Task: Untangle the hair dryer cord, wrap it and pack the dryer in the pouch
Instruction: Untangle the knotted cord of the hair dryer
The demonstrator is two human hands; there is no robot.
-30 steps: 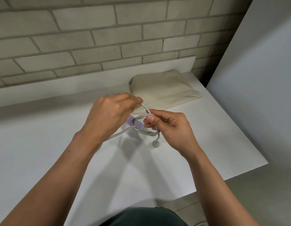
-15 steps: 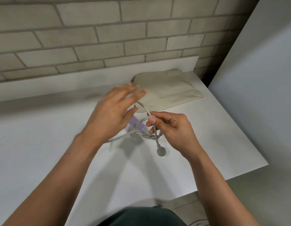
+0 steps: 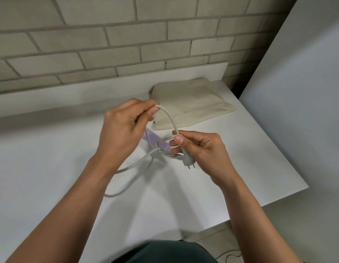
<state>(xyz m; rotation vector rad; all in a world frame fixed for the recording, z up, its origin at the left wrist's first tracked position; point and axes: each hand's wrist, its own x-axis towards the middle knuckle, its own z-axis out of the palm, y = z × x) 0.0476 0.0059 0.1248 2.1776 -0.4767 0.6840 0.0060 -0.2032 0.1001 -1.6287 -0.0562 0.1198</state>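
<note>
A lilac hair dryer [image 3: 155, 139] lies on the white table [image 3: 51, 168], mostly hidden behind my left hand. Its grey cord [image 3: 170, 120] is looped around the handle. My left hand [image 3: 123, 130] pinches the top of a raised cord loop. My right hand [image 3: 201, 149] pinches the cord coils at the handle, with the grey plug [image 3: 188, 161] hanging just below its fingers, prongs pointing down. A slack stretch of cord [image 3: 127, 181] trails down to the left on the table. The beige cloth pouch [image 3: 189, 105] lies flat behind the hands.
A brick wall [image 3: 127, 44] with a low white ledge runs along the back. A tall white panel [image 3: 297, 111] stands at the right. The table's right edge [image 3: 278, 200] drops to the floor, where another cable lies.
My left hand went from spread fingers to pinching a cord loop and lifting it up. The plug swung up beside my right hand, and more slack cord now trails to the left.
</note>
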